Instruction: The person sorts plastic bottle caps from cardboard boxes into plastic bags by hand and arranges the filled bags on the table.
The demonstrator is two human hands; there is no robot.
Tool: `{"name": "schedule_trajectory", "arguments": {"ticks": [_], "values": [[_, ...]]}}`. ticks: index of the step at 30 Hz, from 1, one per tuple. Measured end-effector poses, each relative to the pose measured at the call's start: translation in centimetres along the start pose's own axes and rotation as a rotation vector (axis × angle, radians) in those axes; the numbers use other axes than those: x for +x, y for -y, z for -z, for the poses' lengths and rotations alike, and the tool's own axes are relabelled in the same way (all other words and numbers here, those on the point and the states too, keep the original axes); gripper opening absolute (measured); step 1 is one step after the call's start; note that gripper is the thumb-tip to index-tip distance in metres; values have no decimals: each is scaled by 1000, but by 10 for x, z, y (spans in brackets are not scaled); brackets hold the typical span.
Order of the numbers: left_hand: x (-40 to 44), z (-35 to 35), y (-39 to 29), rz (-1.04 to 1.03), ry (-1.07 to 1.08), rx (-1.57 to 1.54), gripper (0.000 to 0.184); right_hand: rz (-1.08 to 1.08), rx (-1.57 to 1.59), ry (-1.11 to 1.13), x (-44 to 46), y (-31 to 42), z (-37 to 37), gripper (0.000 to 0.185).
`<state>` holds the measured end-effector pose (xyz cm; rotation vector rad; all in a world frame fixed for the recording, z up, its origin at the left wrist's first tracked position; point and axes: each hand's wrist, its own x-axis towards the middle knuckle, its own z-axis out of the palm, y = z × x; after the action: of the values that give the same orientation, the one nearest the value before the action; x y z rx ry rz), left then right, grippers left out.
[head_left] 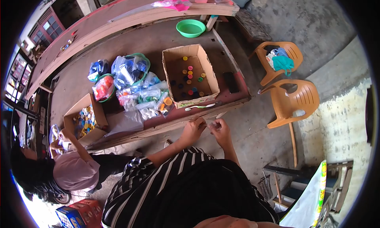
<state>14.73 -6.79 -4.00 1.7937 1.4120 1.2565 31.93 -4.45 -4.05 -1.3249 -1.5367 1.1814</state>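
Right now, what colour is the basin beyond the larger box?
Green; the basin shows best in the head view.

I count two orange chairs (309, 95) (293, 51), two brown cardboard boxes (208, 66) (99, 112) — over a dozen loose caps (190, 72) in the bigger one — one red-and-blue box (85, 213), three green basins (190, 28) (148, 64) (108, 99), one toothbrush (205, 106) and just one co-worker (75, 169).

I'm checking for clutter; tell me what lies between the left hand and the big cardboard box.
In the head view, a toothbrush lies on the table between left hand and box.
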Motion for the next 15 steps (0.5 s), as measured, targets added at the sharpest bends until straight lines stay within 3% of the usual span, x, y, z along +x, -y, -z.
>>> {"name": "schedule_trajectory", "arguments": {"ticks": [1,4,7,11,14,15], "values": [[-3,-3,2,8,-15,16,12,71,-87,13,1,-2,2,24],[-9,-1,4,440,2,-322,11,119,-105,72,3,-17,5,28],[-15,-1,12,702,-135,-856,14,124,-69,120,2,-30,3,30],[-35,-1,12,936,-199,-1148,16,146,-215,230,-1,-41,6,29],[-47,-10,22,1038,-218,-1219,17,24,-308,350,0,-53,7,22],[-50,-13,22,1042,-228,-1220,16,-66,-181,376,-2,-49,8,20]]}}
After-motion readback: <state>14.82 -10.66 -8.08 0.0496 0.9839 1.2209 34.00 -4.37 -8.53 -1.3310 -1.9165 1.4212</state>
